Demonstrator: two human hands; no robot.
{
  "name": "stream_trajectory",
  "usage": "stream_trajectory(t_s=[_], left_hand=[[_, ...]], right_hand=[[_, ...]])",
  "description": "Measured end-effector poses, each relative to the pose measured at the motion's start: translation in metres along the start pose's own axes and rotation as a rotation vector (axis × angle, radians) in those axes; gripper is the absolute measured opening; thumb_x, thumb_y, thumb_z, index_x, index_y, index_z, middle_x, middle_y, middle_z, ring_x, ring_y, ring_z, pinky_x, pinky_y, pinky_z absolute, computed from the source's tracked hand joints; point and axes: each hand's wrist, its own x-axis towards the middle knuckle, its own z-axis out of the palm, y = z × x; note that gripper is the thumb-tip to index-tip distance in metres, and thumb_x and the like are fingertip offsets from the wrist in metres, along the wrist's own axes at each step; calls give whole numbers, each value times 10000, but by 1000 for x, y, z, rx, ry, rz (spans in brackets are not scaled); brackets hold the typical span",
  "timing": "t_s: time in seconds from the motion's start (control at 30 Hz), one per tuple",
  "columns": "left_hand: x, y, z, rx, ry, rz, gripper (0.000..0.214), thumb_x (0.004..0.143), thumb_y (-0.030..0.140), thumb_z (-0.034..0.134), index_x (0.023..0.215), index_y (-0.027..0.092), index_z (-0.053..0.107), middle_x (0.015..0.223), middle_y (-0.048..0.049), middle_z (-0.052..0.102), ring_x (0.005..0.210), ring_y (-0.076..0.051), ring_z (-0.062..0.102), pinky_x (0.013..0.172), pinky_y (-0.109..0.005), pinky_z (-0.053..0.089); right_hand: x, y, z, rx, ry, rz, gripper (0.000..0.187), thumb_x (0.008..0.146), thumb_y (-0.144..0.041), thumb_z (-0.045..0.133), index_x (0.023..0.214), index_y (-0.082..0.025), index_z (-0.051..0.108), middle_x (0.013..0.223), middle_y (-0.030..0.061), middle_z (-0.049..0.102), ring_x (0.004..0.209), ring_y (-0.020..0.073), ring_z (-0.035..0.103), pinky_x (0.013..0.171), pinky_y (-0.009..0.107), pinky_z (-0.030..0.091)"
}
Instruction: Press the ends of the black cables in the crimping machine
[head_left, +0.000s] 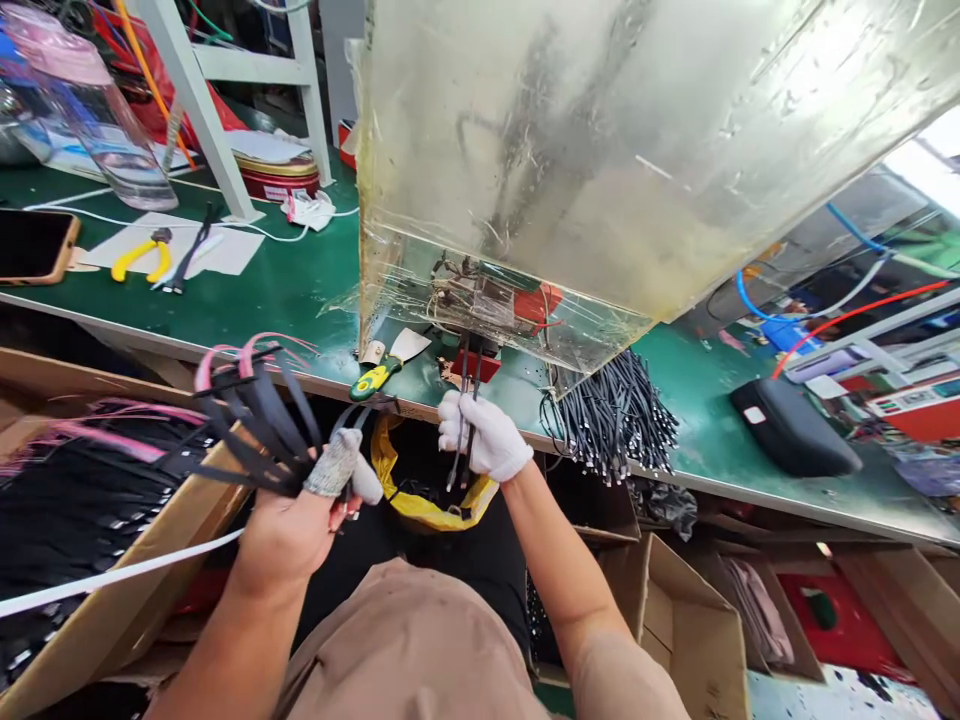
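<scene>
My left hand, with fabric sleeves on thumb and finger, is closed round a fanned bundle of black flat cables with pink ends. My right hand, in a white glove, is closed on two thin black cables that run up into a small machine under a clear plastic shield. Both hands hover just in front of the green bench's edge, above a yellow-rimmed bin.
A pile of grey finished cables lies right of the machine, a black pouch further right. A green-handled scraper, yellow pliers, a phone and a jug sit on the bench. Cardboard boxes stand below.
</scene>
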Motion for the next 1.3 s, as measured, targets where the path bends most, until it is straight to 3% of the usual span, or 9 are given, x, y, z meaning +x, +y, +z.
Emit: stream_trajectory(t_s=[0.1, 0.17, 0.37, 0.47, 0.6, 0.9, 1.03, 1.13, 1.3], left_hand=[[3, 10, 15, -36, 65, -53, 560, 493, 640, 913, 454, 185, 588, 410, 6, 530, 352, -74, 427, 315, -193, 318], [4, 10, 18, -44, 116, -84, 562, 435, 625, 932, 431, 179, 591, 402, 5, 529, 338, -67, 431, 311, -180, 325], [4, -3, 13, -39, 50, -56, 571, 561, 631, 900, 422, 167, 598, 429, -13, 553, 348, -59, 454, 313, -150, 307], [4, -5, 12, -42, 65, -69, 572, 538, 657, 896, 437, 169, 615, 428, -22, 565, 344, -64, 457, 306, -150, 300], [4, -2, 13, -34, 106, -106, 557, 471, 651, 911, 445, 177, 620, 409, -21, 558, 336, -73, 449, 293, -155, 283], [-2, 2, 13, -61, 31, -107, 553, 533, 647, 910, 457, 181, 622, 436, -11, 564, 353, -75, 460, 308, -163, 321], [-1, 0, 16, -52, 32, -118, 610, 495, 722, 892, 435, 179, 618, 415, -24, 553, 338, -79, 434, 292, -174, 287], [-2, -8, 13, -59, -9, -136, 626, 498, 753, 878, 444, 180, 632, 423, -29, 560, 340, -76, 424, 297, -179, 276], [-15, -33, 3, 33, -193, -250, 591, 590, 732, 831, 477, 184, 641, 443, -42, 571, 384, -104, 442, 345, -214, 318]], right_hand=[[27, -20, 11, 74, 19, -41, 55, 1001, -217, 605, 974, -186, 567, 741, -27, 572, 561, 90, 494, 536, 207, 524], [39, -28, 15, 120, 68, -28, 116, 1034, -161, 496, 941, -179, 562, 725, -22, 566, 544, 87, 493, 528, 195, 526], [51, -43, 26, 234, 202, 35, 276, 1082, -141, 320, 971, -159, 572, 721, 4, 621, 520, 92, 540, 486, 184, 537], [52, -49, 31, 262, 229, 65, 315, 1101, -166, 283, 987, -148, 575, 683, -2, 624, 496, 91, 550, 475, 180, 538], [52, -55, 32, 284, 290, 93, 304, 1104, -191, 301, 1061, -126, 595, 692, 17, 669, 511, 108, 595, 486, 189, 551], [57, -55, 21, 241, 284, 116, 270, 1085, -176, 358, 1054, -143, 624, 732, 10, 679, 545, 96, 585, 519, 183, 551], [54, -51, 15, 215, 197, 84, 267, 1101, -211, 368, 1032, -159, 621, 765, 2, 672, 588, 85, 596, 564, 168, 555], [38, -32, 1, 104, 32, 96, 330, 1114, -404, 387, 1061, -174, 617, 828, 19, 689, 642, 107, 633, 606, 219, 587], [3, 30, -30, -23, -204, 456, 733, 1024, -736, 308, 1207, -98, 620, 965, 167, 743, 814, 255, 741, 697, 447, 639]])
